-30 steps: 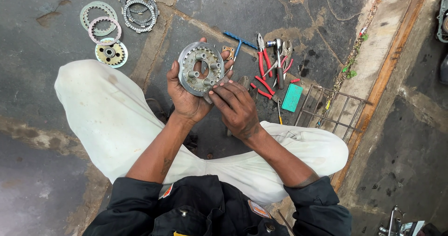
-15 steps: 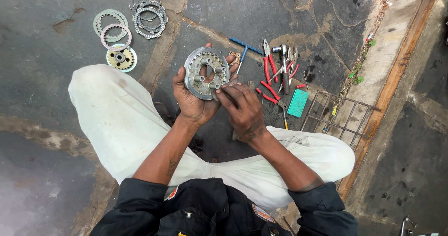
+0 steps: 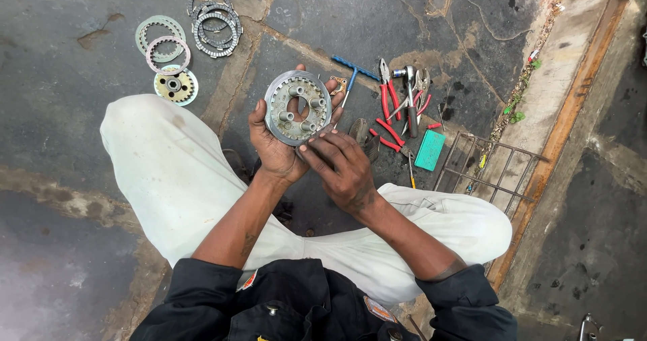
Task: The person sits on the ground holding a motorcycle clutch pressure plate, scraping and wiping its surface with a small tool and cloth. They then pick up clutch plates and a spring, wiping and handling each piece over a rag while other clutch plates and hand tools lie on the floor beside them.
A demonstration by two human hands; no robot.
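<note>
The left hand (image 3: 276,149) cups a round metal disc (image 3: 297,106) with raised posts and a centre hole, fingers wrapped behind its rim. The right hand (image 3: 340,169) touches the disc's edge at five o'clock with its fingertips. Toothed rings (image 3: 214,21) lie on the stone floor (image 3: 60,91) at ten o'clock; red-handled pliers (image 3: 385,95) and a teal box (image 3: 429,150) sit at three o'clock.
</note>
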